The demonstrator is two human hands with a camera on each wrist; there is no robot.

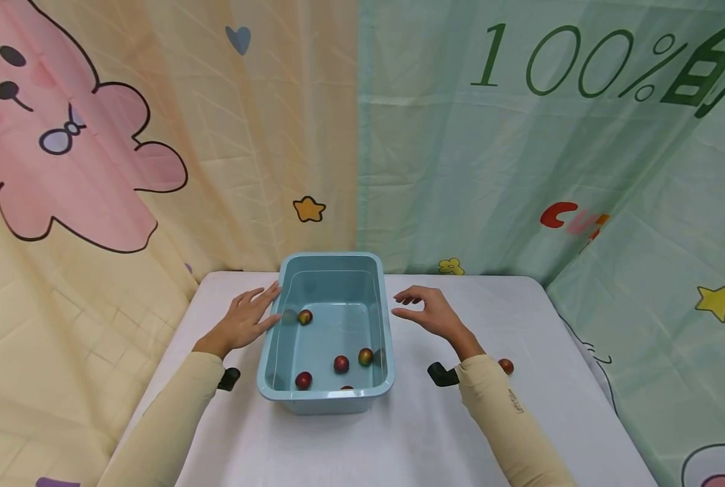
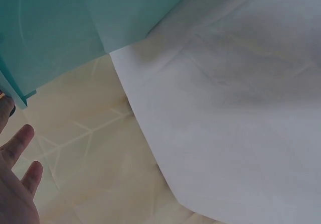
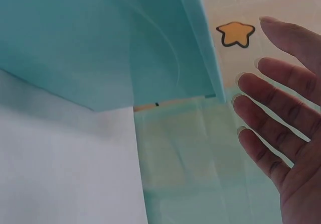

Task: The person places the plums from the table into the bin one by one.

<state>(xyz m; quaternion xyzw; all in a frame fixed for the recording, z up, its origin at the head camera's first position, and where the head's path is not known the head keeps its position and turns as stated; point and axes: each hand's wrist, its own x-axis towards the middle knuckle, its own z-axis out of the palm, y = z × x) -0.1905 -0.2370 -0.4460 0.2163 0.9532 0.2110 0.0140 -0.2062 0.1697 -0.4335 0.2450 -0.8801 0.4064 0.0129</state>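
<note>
A light blue plastic bin (image 1: 329, 390) stands on the table. Inside it lie several small round fruits, some dark red like this one (image 1: 341, 364), some red and green like this one (image 1: 304, 316); one is mostly hidden by the near rim. At the bin's left rim, my left hand (image 1: 241, 323) has its fingers extended, with fingertips and thumb at the edge. My right hand (image 1: 432, 312) hovers just off the right rim, fingers loosely bent and apart, holding nothing. In the right wrist view, this hand's spread fingers (image 3: 271, 96) stand clear of the bin wall (image 3: 165, 48).
Another reddish round fruit (image 1: 506, 366) lies on the white-covered table (image 1: 411, 439), beside my right forearm. Printed curtains (image 1: 460, 169) hang behind the table and along its sides. Each wrist carries a black device, such as this one at the right wrist (image 1: 443, 374).
</note>
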